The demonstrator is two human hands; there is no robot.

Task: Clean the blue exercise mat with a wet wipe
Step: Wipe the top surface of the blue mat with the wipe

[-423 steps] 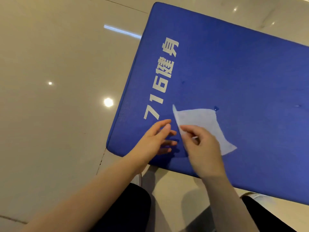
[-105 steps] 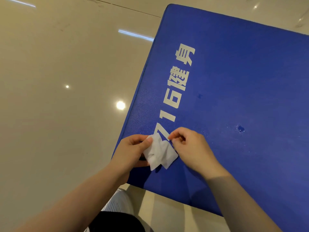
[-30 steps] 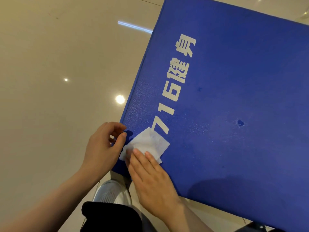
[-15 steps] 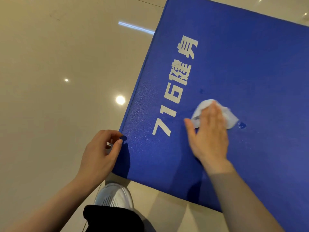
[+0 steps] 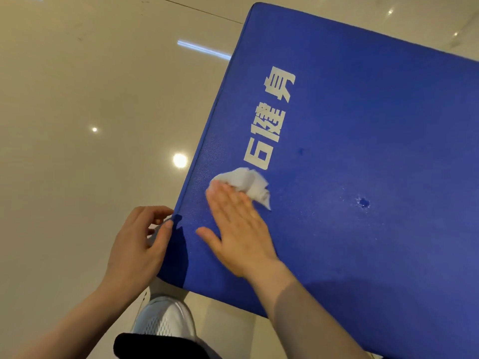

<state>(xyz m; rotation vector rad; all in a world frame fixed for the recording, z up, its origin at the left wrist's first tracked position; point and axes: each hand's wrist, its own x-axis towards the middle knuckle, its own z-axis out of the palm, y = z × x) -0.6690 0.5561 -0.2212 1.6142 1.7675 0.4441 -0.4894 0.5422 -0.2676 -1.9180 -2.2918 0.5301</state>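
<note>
The blue exercise mat with white lettering fills the right side of the view and lies on the floor. A crumpled white wet wipe sits on the mat near its left edge, just below the lettering. My right hand lies flat on the mat with straight fingers pressing the wipe's near part. My left hand grips the mat's near-left edge, thumb on top and fingers curled at the side. A small dark spot marks the mat to the right of the wipe.
Glossy beige floor tiles spread out to the left and behind the mat, with ceiling lights reflected in them. My white mesh shoe and a dark trouser leg are just below the mat's near corner.
My right hand has swept the wipe leftward across the mat, from beside the dark spot to near the left edge. The left hand has kept its grip on the mat's edge.
</note>
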